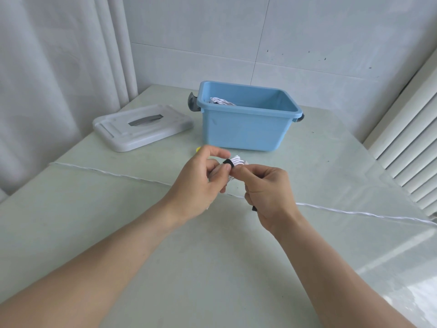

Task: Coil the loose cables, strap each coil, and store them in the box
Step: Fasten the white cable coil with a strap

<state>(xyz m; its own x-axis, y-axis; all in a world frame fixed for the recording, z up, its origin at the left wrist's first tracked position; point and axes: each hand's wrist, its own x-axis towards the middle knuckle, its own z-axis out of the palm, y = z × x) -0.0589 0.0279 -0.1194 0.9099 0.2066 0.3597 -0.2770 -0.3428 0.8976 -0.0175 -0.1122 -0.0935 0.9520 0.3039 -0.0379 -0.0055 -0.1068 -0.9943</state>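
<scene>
Tabletop (118, 233) first, pale green and glossy, filling most of the view, with a thin white line running slantwise across it from left to right. Tiled wall (307, 39) behind, curtain (47, 67) hanging at the left, and a white ribbed radiator (406, 147) down the right edge. Next in size, the blue box (246, 129) stands open near the far middle of the table, grey latches at both ends, and a white coiled cable (221, 101) already lies inside against its left wall. Beside the box on the left, flat on the table and apart from it, sits the grey lid (142, 126) with its dark handle recess. Down to the action: both bare forearms reach in from the bottom, hands meeting just in front of the box, above the table. The left hand (201, 181) curls round a small white cable coil (237, 160), thumb and forefinger pinching at its top. The right hand (269, 192) closes in against it, fingers bent, gripping a black strap (228, 162) that loops over the coil; a dark end of it pokes out below that palm. A speck of something yellow (198, 149) peeks from behind the left forefinger, too hidden to name.
</scene>
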